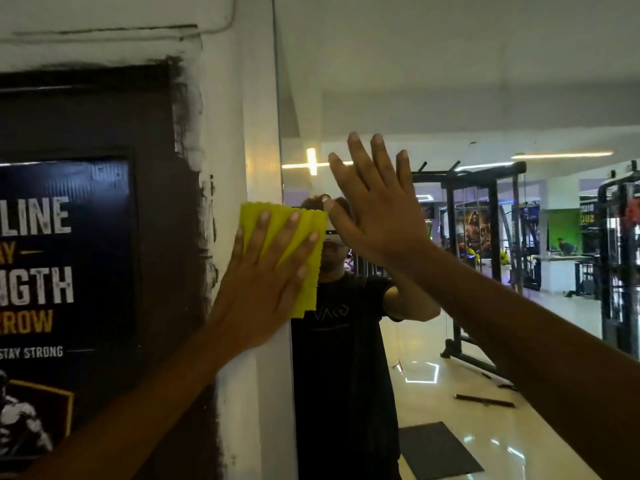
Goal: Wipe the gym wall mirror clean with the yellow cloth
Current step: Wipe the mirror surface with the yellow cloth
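Yellow cloth (pixel 304 237) pressed flat at mirror (pixel 450 98) edge by left hand (pixel 263 282), fingers straight, right hand (pixel 374 216) laid open-fingered on glass

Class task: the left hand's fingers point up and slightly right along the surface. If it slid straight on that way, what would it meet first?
Probably only bare mirror. The left hand presses the yellow cloth at the mirror's left edge; the right hand lies just right of that line.

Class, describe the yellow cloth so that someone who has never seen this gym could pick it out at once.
Find the wall mirror and follow its left edge to where it meets the white pillar. There the left hand presses the yellow cloth flat with spread fingers, straddling that edge. It is the only bright yellow, ribbed thing near the hands; the right hand is bare.
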Available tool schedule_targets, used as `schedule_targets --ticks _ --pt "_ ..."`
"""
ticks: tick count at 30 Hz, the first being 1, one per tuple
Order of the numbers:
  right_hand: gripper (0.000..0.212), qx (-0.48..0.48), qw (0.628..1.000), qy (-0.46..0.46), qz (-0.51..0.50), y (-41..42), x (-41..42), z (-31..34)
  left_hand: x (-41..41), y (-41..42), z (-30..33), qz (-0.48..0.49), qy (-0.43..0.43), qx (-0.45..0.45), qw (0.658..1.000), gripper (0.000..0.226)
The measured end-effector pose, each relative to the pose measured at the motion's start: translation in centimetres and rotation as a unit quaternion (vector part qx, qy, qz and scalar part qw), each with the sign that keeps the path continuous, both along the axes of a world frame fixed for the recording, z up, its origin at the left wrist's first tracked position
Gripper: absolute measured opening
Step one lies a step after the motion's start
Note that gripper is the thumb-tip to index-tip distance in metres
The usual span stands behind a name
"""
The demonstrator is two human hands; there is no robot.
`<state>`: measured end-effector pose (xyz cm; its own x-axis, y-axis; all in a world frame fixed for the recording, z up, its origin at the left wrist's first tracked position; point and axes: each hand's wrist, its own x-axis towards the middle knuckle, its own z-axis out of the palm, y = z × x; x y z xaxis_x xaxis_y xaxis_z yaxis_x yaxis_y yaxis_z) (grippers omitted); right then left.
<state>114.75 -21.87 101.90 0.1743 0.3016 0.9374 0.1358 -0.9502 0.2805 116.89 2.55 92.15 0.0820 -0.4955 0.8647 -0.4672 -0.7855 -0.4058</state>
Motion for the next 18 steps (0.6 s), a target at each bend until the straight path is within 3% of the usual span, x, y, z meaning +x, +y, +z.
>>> schedule_targets --ticks 3,7,11,14,18 --pt "0.074 0.01 1.0 0.0 0.008 0.4 -0.2 -0.1 0.5 0.8 6.1 0.014 -0.031 0.034 0.999 0.059" --pt "0.073 0.025 1.0 -0.003 -0.004 0.8 -0.2 -0.1 0.5 0.2 15.6 -0.011 -0.004 -0.085 0.996 0.057" --pt "0.073 0.018 1.0 -0.003 0.006 0.4 -0.9 0.1 0.5 -0.8 11.6 -0.01 -0.013 -0.093 0.996 0.058" --pt "0.072 0.02 1.0 -0.006 0.011 0.5 -1.3 0.3 1.1 0.0 6.4 0.03 -0.032 -0.007 0.999 0.058" --pt "0.066 0.028 0.999 -0.016 0.035 1.1 -1.6 0.8 1.1 0.6 11.2 -0.014 -0.045 -0.002 0.999 0.056"
